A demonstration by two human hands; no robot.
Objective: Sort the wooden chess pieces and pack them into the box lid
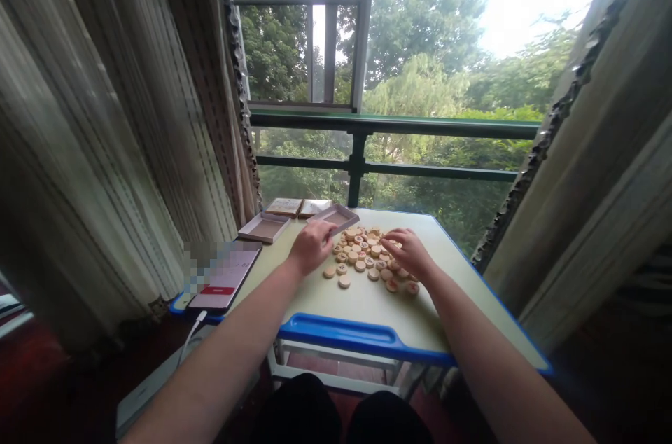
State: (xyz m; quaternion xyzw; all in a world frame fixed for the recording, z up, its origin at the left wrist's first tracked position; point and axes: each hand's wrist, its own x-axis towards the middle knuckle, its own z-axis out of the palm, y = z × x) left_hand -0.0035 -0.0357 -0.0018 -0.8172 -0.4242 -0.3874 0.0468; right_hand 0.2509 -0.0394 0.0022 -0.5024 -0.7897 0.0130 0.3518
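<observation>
My left hand (312,246) is closed on the near left side of a shallow box tray (341,218), which is held tilted at the far edge of the pile. Wooden Chinese chess pieces (360,266) lie heaped and scattered across the middle of the table, several with characters showing. Over the right side of the heap reaches my right hand (408,249), its fingers stretched out and apart. Whether those fingertips touch a piece cannot be made out.
Another shallow box tray (264,227) lies at the table's back left, before two flat boxes (285,206). A phone (227,279) with a cable plugged in rests at the left edge. The table (309,300) has a blue rim; a green railing (446,127) stands behind it.
</observation>
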